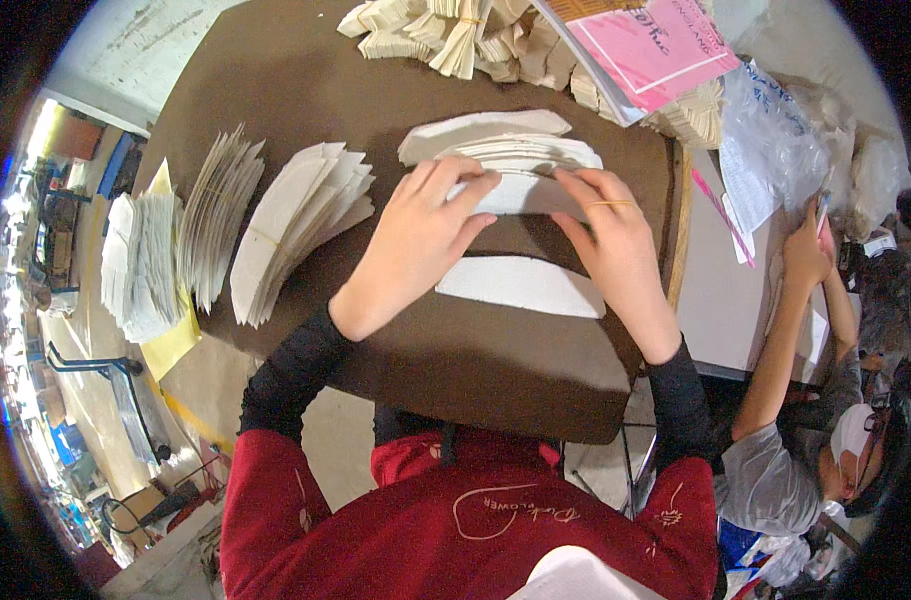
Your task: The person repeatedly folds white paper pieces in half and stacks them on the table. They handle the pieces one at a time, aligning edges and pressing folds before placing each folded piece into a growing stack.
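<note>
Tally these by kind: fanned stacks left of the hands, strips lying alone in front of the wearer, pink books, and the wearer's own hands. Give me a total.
Stacks: 3
Lone strip: 1
Pink book: 1
Hands: 2
Total: 7

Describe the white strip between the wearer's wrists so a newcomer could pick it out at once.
Start at the large brown work surface and find the person's left hand and right hand. Between the wrists lies a curved white strip. Unlike the grouped strips by the fingertips and the bundles to the left, it lies flat and by itself.
</note>
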`<move>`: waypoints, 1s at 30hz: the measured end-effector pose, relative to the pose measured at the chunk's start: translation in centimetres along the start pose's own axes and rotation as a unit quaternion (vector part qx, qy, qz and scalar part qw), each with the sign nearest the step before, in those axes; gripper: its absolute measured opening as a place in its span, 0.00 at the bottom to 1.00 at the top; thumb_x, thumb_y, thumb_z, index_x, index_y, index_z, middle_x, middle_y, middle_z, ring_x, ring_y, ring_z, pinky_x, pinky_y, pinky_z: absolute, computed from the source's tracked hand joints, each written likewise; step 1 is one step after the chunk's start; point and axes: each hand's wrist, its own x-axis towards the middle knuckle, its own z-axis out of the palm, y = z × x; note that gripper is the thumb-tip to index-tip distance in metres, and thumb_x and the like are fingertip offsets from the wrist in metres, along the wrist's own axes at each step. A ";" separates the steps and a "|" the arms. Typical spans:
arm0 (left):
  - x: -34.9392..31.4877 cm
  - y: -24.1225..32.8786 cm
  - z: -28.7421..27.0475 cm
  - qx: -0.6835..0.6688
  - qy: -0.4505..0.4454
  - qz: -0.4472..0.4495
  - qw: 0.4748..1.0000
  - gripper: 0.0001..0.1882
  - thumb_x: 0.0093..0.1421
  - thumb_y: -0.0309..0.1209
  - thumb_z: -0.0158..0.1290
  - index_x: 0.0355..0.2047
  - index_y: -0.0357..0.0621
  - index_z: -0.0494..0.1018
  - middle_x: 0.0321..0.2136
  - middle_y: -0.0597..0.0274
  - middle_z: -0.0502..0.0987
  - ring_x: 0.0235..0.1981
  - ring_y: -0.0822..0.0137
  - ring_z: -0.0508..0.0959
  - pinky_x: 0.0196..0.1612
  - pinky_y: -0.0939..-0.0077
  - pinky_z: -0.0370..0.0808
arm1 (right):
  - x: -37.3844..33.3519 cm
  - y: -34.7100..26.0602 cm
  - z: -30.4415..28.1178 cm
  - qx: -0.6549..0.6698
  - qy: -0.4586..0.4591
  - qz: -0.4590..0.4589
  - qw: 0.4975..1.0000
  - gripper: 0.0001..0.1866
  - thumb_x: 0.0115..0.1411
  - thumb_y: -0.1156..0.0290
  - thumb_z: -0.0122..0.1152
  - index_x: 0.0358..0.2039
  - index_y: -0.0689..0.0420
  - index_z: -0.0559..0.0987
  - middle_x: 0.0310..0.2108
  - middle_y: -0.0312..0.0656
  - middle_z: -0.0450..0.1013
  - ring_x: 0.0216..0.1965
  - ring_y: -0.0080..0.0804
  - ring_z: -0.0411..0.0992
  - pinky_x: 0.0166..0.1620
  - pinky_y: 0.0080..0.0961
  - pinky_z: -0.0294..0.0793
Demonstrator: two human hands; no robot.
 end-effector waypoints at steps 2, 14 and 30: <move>0.0 0.0 0.5 0.051 0.009 0.008 0.999 0.24 0.54 0.29 0.60 0.53 0.45 0.73 0.47 0.59 0.71 0.47 0.55 0.73 0.50 0.62 0.71 | 0.9 0.7 1.0 -0.052 0.014 -0.070 0.996 0.19 0.51 0.75 0.65 0.46 0.59 0.78 0.42 0.46 0.72 0.44 0.46 0.73 0.47 0.38 0.74; -0.8 -1.7 1.5 0.052 -0.050 0.056 0.996 0.18 0.54 0.29 0.59 0.46 0.51 0.75 0.50 0.64 0.72 0.55 0.59 0.68 0.54 0.62 0.68 | 0.6 1.5 2.5 -0.044 -0.059 -0.165 0.984 0.13 0.50 0.78 0.67 0.36 0.56 0.76 0.38 0.39 0.74 0.40 0.39 0.74 0.52 0.43 0.68; -0.8 -1.6 0.6 -0.086 -0.009 -0.068 0.994 0.19 0.55 0.26 0.60 0.47 0.37 0.74 0.47 0.55 0.70 0.49 0.52 0.71 0.54 0.63 0.70 | 0.1 1.4 2.3 0.107 0.019 0.031 0.994 0.09 0.52 0.79 0.68 0.35 0.60 0.80 0.35 0.44 0.75 0.37 0.41 0.76 0.39 0.31 0.75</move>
